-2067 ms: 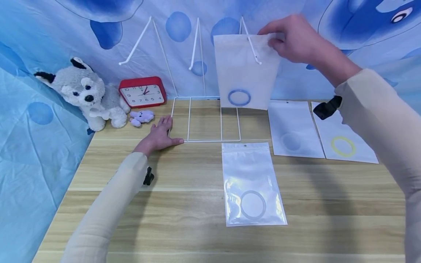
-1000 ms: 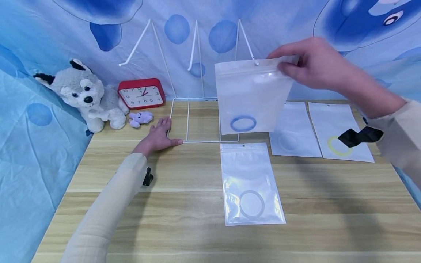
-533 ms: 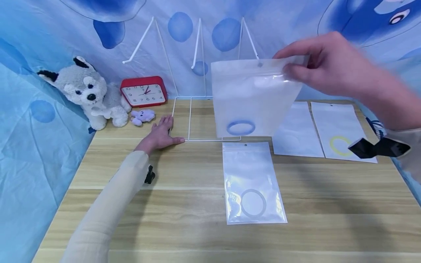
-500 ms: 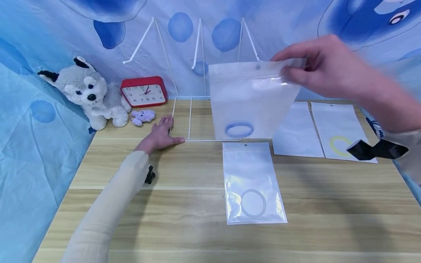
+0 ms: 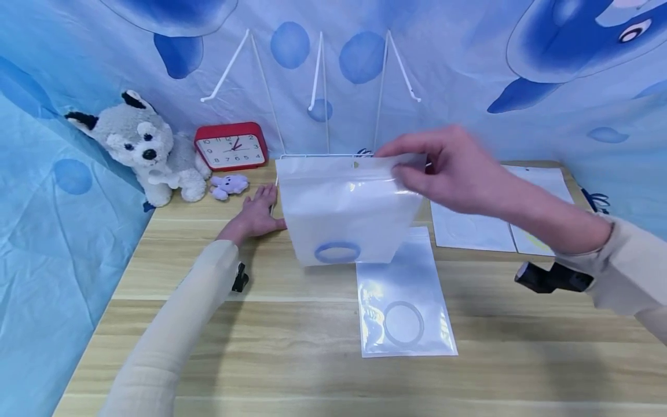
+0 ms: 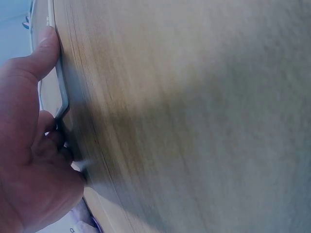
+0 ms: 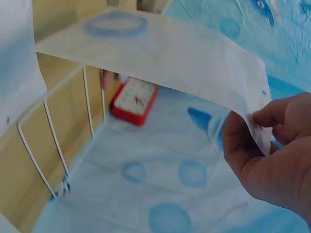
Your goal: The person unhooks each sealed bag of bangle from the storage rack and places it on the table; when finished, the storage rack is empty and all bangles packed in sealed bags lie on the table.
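Note:
My right hand [image 5: 450,171] pinches the top right corner of a white zip bag [image 5: 333,200] with a blue ring at its bottom. The bag hangs tilted above the tabletop, its hang hole showing. In the right wrist view, thumb and fingers clasp the edge of the same bag [image 7: 184,63]. My left hand [image 5: 255,214] lies at the front left corner of the white wire rack [image 5: 406,66], fingers along the side and thumb on the front wire. The left wrist view shows the thumb on the rack's wire [image 6: 62,87]. The held bag hides most of the rack's base.
Another zip bag [image 5: 411,284] with a pale ring lies in front, partly under the held one. Two more white bags, one nearer [image 5: 458,229] and one behind my right arm [image 5: 542,179], lie right. A plush dog [image 5: 140,147], red clock [image 5: 231,146] and small purple toy [image 5: 229,185] stand left.
My right hand has drawn the blue-ring bag off the rack's right hook, then carried it down and left over the table. My left hand has stayed at the rack's corner.

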`<state>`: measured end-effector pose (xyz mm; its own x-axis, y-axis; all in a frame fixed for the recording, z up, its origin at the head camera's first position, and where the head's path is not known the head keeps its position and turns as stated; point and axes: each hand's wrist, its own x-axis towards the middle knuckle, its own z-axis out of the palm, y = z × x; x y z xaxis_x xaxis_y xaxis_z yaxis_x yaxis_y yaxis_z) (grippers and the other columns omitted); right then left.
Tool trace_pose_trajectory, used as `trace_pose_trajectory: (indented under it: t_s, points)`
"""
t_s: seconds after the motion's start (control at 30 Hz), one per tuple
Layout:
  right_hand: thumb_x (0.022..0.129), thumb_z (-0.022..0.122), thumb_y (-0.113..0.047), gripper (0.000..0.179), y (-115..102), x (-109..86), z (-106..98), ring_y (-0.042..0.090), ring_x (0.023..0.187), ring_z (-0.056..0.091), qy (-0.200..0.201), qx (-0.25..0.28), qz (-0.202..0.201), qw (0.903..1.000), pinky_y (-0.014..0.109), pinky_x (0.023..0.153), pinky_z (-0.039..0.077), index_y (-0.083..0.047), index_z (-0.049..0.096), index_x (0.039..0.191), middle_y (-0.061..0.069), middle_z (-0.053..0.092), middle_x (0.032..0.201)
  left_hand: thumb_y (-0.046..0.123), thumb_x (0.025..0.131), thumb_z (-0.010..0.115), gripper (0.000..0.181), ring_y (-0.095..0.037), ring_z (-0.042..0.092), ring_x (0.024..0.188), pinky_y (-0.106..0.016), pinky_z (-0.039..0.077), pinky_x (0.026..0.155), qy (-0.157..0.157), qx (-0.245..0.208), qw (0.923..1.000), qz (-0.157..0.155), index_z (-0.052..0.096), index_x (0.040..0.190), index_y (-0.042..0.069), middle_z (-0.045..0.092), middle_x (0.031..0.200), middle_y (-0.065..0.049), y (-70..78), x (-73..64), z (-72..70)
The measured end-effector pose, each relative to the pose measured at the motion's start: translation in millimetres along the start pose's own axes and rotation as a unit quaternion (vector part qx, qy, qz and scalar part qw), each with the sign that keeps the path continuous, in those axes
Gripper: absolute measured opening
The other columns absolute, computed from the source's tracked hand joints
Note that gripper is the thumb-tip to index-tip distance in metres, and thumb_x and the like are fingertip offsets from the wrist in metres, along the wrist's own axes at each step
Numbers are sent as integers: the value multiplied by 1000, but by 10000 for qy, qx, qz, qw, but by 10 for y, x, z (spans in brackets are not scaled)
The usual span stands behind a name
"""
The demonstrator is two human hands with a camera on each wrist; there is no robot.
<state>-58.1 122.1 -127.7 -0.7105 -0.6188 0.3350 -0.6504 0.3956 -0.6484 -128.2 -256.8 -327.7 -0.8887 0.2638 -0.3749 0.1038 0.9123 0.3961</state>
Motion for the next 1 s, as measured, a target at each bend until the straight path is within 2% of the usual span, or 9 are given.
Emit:
trace_pose_trajectory:
  t_s: [0.17,0.27,0.33,0.47,0.57,0.67,0.77,0.87,1.0]
  points:
    - [91,63,7,29,-31,-43,216,11,42,33,-34,710,52,9975,22,40,29,-5,75,115,-2,65,75,30,97,51,75,-48,-1,148,-68,0,113,222,196,9988,384,21,155,-7,9,160,-32,10,-68,4]
    - [91,61,9,30,-43,-72,339,11,44,31,-192,1031,90,9944,23,41,28,-4,74,116,-1,65,80,20,100,40,65,-52,0,146,-70,0,113,151,403,9976,549,19,151,-15,9,157,-36,-20,-68,8]
    - [91,60,9,30,-66,-88,414,11,45,31,-293,1222,129,9920,24,41,28,-4,74,115,0,67,89,18,101,36,65,-51,-1,146,-67,-3,114,15,239,9987,450,13,151,-16,6,157,-36,-46,-24,6]
    - [90,60,11,31,-136,-139,546,10,47,36,-533,1510,127,9870,24,42,31,-2,73,115,0,69,93,38,101,49,87,-41,-11,148,-60,-9,115,-240,-168,9996,39,-2,155,-7,-6,163,-26,-105,91,7]
    - [90,62,9,30,-184,-198,649,8,47,38,-805,1739,166,9813,24,41,32,-3,74,115,-3,68,87,55,92,64,109,-36,-13,149,-58,-9,116,-208,-165,9996,-83,-2,157,-2,-6,165,-21,-91,89,22]
    - [91,63,6,30,-195,-243,757,9,48,35,-1156,2064,355,9710,25,42,31,-4,73,117,-4,66,85,57,90,66,111,-36,-11,150,-58,-7,117,-71,-12,9999,-90,0,158,-2,-3,165,-21,-38,47,32]
    - [92,63,4,29,-131,-231,872,9,56,46,-1363,2205,550,9642,25,50,40,-2,72,119,-2,71,96,56,91,66,110,-36,-9,150,-58,-5,117,35,91,9999,-75,2,158,-3,-1,165,-22,-21,29,39]
    - [92,63,4,30,4,-169,992,10,68,54,-1350,2059,687,9668,26,63,47,0,71,120,1,73,99,54,91,66,109,-36,-9,150,-58,-5,117,30,38,9999,-100,2,158,-3,-2,165,-22,-16,19,37]
    - [93,61,3,30,211,-60,1161,11,64,52,-1118,1751,593,9764,27,60,44,1,71,121,5,73,99,54,90,67,110,-36,-11,150,-58,-7,117,21,-153,9999,-68,1,158,-3,-3,165,-21,-23,14,34]
